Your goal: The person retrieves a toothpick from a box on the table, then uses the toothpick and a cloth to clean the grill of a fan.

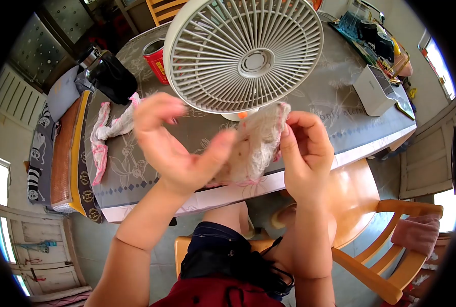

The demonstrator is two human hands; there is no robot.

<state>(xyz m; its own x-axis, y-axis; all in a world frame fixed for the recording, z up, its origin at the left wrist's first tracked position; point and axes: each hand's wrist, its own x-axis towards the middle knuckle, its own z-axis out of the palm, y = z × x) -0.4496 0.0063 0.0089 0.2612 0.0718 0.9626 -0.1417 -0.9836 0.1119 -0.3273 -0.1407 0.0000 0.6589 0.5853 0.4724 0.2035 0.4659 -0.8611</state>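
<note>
A frayed, whitish cloth (256, 146) with pink edging hangs just over the table's front edge. My right hand (308, 153) pinches its upper right corner between thumb and fingertips. To the left of the cloth, my left hand (174, 146) is spread, with the thumb away from the curved fingers and slightly blurred. Its thumb lies near the cloth's left side; whether they touch I cannot tell. A second white-and-pink cloth (101, 134) lies crumpled on the table, left of my left hand. Right behind the held cloth stands a round, pale fan (256, 62).
The table (335, 110) has a grey patterned cover. On it are a red can (157, 61), a black jug (110, 77) and a white box (373, 92). A wooden chair (363, 276) with a pinkish towel (417, 234) stands at my right. A bench (67, 148) is at the left.
</note>
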